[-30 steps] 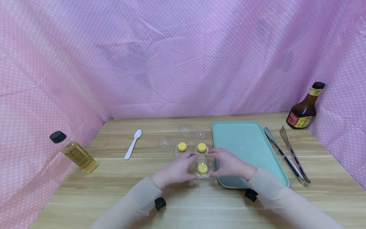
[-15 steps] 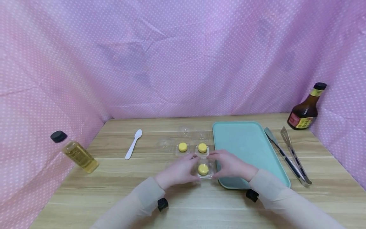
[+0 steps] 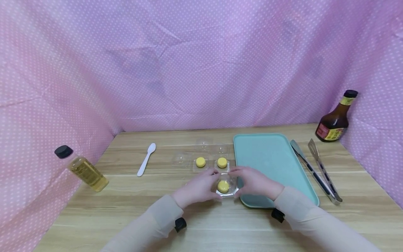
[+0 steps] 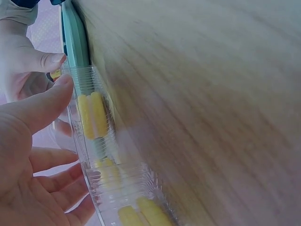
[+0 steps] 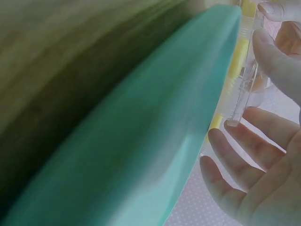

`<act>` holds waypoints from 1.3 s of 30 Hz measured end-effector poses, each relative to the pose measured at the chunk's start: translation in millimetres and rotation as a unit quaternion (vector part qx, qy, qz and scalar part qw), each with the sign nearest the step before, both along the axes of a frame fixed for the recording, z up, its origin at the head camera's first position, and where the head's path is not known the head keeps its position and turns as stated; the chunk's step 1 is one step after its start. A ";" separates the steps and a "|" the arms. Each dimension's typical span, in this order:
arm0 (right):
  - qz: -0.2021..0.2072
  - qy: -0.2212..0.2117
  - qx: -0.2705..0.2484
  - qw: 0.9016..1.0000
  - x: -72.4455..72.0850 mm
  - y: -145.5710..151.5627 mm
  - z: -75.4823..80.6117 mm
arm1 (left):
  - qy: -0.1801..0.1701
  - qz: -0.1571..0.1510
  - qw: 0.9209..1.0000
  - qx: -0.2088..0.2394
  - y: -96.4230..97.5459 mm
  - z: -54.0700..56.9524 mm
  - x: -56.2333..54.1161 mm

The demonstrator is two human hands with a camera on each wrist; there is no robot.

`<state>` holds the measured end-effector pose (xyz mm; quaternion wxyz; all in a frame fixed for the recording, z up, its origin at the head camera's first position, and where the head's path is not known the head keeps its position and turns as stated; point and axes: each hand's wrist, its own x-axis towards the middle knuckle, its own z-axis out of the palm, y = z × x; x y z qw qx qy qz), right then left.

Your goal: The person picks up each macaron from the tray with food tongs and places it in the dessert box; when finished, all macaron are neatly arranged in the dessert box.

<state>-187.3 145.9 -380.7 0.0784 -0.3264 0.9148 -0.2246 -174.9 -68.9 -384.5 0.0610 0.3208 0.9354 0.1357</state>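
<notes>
A clear plastic macaron box (image 3: 228, 191) lies on the table between my hands, its compartments holding yellow macarons. The nearest macaron (image 3: 223, 187) shows through shiny clear plastic; another macaron (image 3: 222, 162) and a third macaron (image 3: 200, 162) sit behind. My left hand (image 3: 200, 186) grips the near part of the box from the left, thumb at its front corner. On the opposite side my right hand (image 3: 254, 182) grips it, thumb at the front right corner (image 5: 265, 37). Domed clear lids (image 3: 204, 142) lie folded back behind and to the left. The left hand hides part of the box.
A mint-green tray (image 3: 267, 150) lies right beside the box, partly under my right hand. Metal tongs (image 3: 318, 173) rest along its right side. A dark sauce bottle (image 3: 334, 120) stands back right. On the left are a white spoon (image 3: 147, 159) and an oil bottle (image 3: 86, 171).
Both hands have shifted slightly to the right and toward the front edge of the box, with the plastic between them moving a little. The macarons and other things stay in place.
</notes>
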 end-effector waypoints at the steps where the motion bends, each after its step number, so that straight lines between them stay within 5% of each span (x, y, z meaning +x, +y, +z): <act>1: -0.003 0.000 0.002 1.000 -0.1 -0.2 -0.5 | -0.001 0.000 1.000 0.001 0.2 0.4 -0.1; 23: 0.003 0.002 -0.002 1.000 5.1 -4.5 0.0 | -0.024 -0.017 1.000 0.010 -7.0 3.8 -0.6; 39: -0.002 -0.041 -0.008 0.999 -0.1 -4.4 -1.8 | -0.049 -0.007 0.999 0.000 -3.5 3.5 -7.3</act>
